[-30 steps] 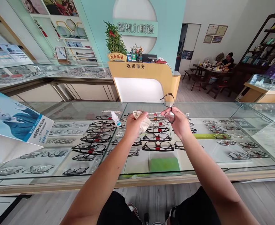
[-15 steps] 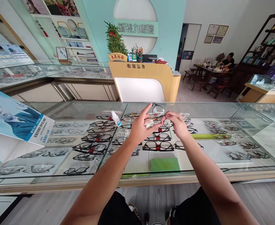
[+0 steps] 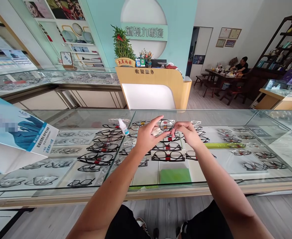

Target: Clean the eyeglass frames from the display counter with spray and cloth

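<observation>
The glass-topped display counter point(image 3: 146, 196) runs across the view, its panes showing the rows of spectacle frames point(image 3: 168, 159) laid out inside, likely spaced so each can be seen from above. At the person's left, a folded advertising stand point(image 3: 32, 131) is angled, perhaps to face out over the glass. A flat green box point(image 3: 175, 176) lies near the front edge.

The left hand point(image 3: 146, 138) has a cloth point(image 3: 156, 131) gathered against its palm, index finger and thumb reaching to the upper and lower rim of a lens; how firmly they press, I cannot tell. The right hand point(image 3: 189, 134) is closed in a pinch on the round eyeglasses point(image 3: 166, 125) near the bridge, which seems to steady them while leaving that lens reachable. They are held above the counter, between the two hands. A small white bottle point(image 3: 123, 127) stands on the glass, seemingly within easy reach of the left hand.
</observation>
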`<state>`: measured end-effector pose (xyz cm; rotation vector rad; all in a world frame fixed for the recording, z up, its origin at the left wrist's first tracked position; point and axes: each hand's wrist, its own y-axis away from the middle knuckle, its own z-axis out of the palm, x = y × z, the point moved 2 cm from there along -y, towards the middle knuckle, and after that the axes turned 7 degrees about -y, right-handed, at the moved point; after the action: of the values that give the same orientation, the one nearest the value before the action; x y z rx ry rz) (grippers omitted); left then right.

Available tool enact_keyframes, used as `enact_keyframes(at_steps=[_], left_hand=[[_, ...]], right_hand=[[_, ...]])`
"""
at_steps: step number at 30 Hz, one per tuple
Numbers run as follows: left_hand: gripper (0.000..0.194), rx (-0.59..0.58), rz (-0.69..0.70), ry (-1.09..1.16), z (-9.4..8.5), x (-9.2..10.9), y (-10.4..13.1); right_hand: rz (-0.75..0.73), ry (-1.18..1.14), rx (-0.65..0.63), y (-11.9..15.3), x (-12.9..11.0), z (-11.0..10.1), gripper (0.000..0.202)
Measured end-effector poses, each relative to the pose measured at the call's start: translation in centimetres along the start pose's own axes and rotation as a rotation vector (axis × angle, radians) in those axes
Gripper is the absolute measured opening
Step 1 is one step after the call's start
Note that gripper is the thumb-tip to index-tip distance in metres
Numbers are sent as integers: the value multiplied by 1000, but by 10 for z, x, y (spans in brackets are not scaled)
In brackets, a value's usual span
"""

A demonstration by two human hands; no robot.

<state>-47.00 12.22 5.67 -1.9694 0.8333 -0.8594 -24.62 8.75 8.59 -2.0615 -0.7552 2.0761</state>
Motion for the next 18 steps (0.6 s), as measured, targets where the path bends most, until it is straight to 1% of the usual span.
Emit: enact_keyframes(at_steps=[2, 5, 6, 8, 11, 13, 15, 18], left_hand=[[63, 55, 27, -20, 0, -1, 0], [63, 163, 59, -38, -3, 0, -2], [62, 202, 58, -45, -4, 0, -3], [63, 281, 37, -64, -7, 0, -5], [64, 389, -12, -76, -10, -1, -6], [63, 443, -45, -85, -12, -3, -5], [64, 464, -84, -111, -11, -5, -4], [69, 442, -128, -142, -9, -6, -3]], right_hand=[[-47, 47, 48, 1, 3, -1, 32], [-241, 211, 256, 5, 8, -1, 23], [-319, 286, 328, 7, 10, 0, 26], [-448, 422, 425, 11, 13, 3, 39], [-544, 548, 468, 15, 16, 10, 55], [-575, 597, 480, 16, 16, 13, 58], [-592, 629, 496, 17, 16, 16, 57], [-582, 647, 523, 17, 14, 17, 51]])
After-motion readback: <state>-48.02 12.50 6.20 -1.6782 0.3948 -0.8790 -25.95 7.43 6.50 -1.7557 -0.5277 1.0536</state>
